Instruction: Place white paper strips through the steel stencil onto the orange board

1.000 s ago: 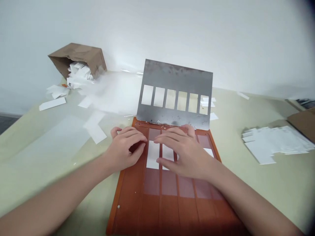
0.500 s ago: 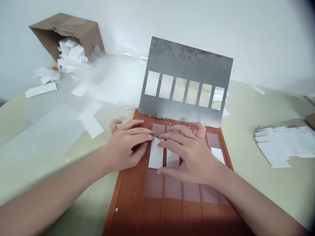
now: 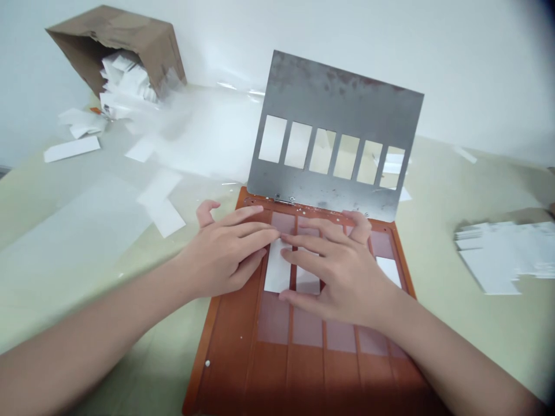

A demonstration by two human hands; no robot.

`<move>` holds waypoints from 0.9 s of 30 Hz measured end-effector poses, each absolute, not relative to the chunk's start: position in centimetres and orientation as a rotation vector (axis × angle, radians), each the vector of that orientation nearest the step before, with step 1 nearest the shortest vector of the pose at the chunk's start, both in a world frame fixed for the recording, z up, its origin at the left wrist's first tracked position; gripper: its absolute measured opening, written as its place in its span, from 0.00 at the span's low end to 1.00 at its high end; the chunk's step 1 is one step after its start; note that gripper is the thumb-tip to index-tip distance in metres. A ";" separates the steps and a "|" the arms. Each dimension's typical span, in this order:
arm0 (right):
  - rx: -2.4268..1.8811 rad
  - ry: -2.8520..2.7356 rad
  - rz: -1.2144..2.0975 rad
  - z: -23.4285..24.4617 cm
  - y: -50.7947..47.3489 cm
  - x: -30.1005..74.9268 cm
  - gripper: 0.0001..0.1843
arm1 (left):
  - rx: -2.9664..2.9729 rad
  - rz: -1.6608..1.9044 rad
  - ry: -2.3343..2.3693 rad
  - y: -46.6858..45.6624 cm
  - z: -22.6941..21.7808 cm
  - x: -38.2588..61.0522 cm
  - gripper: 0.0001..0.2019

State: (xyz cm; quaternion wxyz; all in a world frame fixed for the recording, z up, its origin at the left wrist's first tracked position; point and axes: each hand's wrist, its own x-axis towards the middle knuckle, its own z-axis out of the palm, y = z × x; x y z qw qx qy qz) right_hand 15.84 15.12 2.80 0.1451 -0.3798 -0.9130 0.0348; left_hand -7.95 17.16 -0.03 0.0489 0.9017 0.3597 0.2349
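An orange-brown board (image 3: pixel 225 346) with long grooved slots lies in front of me. A grey metal stencil plate (image 3: pixel 338 92) with several rectangular windows stands hinged upright at its far edge. White paper slips (image 3: pixel 277 271) lie in the slots. My left hand (image 3: pixel 225 248) rests flat at the board's left, fingers stretched onto the leftmost slip. My right hand (image 3: pixel 342 271) lies flat over the middle slips, fingers spread. Another white slip (image 3: pixel 389 270) lies uncovered in a slot to the right.
A tipped brown paper bag (image 3: pixel 130 40) spills white slips at the far left. Loose slips (image 3: pixel 158 202) and clear plastic film (image 3: pixel 78 231) lie on the pale green table. A stack of white slips (image 3: pixel 498 254) sits at the right.
The view has shifted so that the board and plate appear higher and closer. Both hands stay flat on the slips, their fingertips drawing slightly closer together.
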 end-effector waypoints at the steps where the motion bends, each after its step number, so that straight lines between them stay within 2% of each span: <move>1: -1.086 -2.623 0.098 2.8 15.1 15.8 0.16 | 2.752 0.707 1.103 17.1 0.0 -7.9 0.16; 27: -1.057 -2.584 0.113 3.0 15.1 15.5 0.13 | 2.753 0.758 1.133 16.9 -0.2 -7.7 0.17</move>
